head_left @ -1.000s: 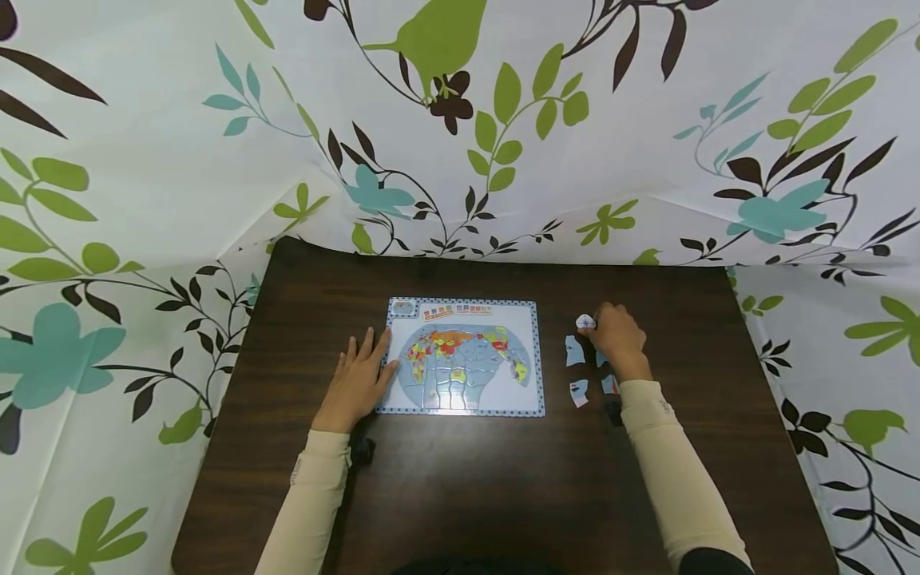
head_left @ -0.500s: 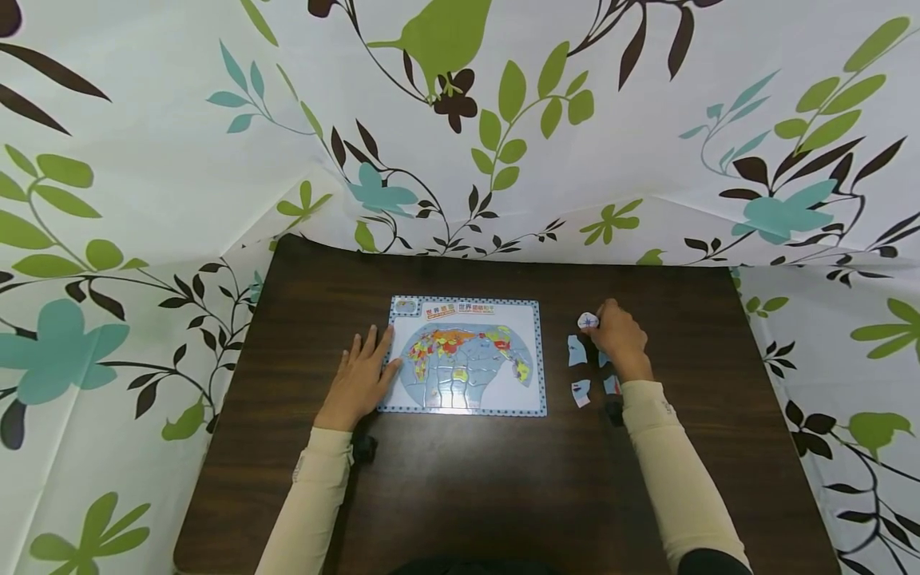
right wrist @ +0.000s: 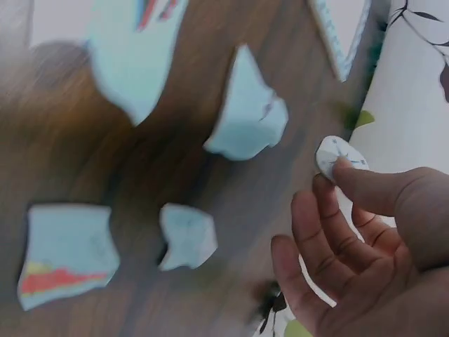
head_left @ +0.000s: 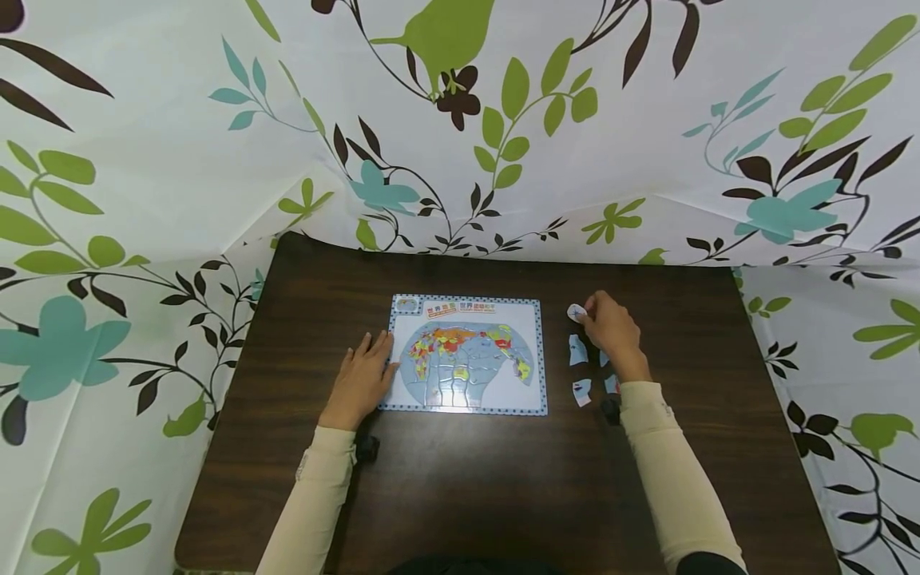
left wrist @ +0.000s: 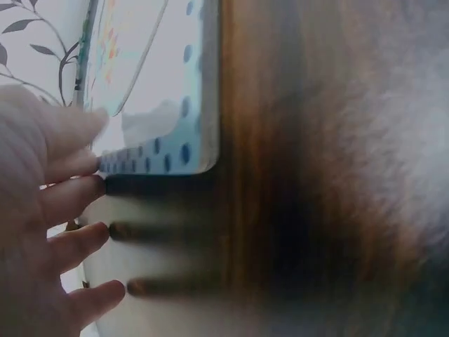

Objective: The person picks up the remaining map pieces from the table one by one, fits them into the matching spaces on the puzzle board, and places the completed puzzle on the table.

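Observation:
A world map jigsaw puzzle board [head_left: 517, 399] with a dotted blue border lies on the table, a white gap at the lower right of its map. My left hand [head_left: 362, 382] rests at its left edge, fingers spread and thumb on the border; in the left wrist view the other fingers lie beside the board's corner. My right hand [head_left: 612, 331] pinches a round white compass piece [right wrist: 335, 156] between thumb and index finger, raised above the table. Below that hand lie several loose puzzle pieces: a pale blue one [right wrist: 249, 116], a small one [right wrist: 188, 236] and one with a red stripe [right wrist: 69, 246].
The dark wooden table [head_left: 460, 487] extends around the board on all sides. Behind it hangs a white cloth [head_left: 417, 144] printed with leaves and birds. Its edge meets the table's far side.
My right hand has lifted the round compass piece and moved slightly left and away from me. The left hand has stayed at the board's left edge, its fingers shifting slightly.

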Action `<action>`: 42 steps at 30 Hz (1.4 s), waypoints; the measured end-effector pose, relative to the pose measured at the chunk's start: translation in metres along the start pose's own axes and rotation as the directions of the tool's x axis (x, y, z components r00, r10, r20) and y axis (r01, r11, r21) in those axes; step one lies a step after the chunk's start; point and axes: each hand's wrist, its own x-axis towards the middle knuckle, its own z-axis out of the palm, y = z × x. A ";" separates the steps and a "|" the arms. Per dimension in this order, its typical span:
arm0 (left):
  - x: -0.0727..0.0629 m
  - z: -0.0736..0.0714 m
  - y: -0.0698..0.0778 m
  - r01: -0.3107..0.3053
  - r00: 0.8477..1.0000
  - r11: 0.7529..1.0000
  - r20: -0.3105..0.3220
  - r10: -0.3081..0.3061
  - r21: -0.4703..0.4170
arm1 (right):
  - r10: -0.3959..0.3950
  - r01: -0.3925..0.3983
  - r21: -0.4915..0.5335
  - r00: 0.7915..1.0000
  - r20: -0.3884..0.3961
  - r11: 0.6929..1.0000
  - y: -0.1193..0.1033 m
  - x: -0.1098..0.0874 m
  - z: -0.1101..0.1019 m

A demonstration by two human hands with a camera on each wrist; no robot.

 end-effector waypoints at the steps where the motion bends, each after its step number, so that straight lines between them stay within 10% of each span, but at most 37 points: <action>1: 0.000 0.001 0.000 -0.004 1.000 1.000 -0.006 0.004 0.004 | -0.005 0.005 0.016 1.000 0.006 1.000 -0.003 0.001 0.001; 13: 0.007 0.011 0.018 -0.045 0.973 0.993 -0.229 0.019 -0.111 | -0.055 0.044 0.118 0.994 0.091 0.992 -0.042 0.007 0.022; 24: 0.001 0.006 0.022 0.089 0.978 0.986 -0.177 -0.114 -0.143 | -0.088 0.075 0.100 0.988 0.127 0.992 -0.065 0.013 0.041; 42: -0.001 0.004 0.026 0.146 0.974 0.987 -0.166 -0.157 -0.072 | -0.055 0.061 -0.063 0.994 0.099 0.996 -0.074 0.023 0.057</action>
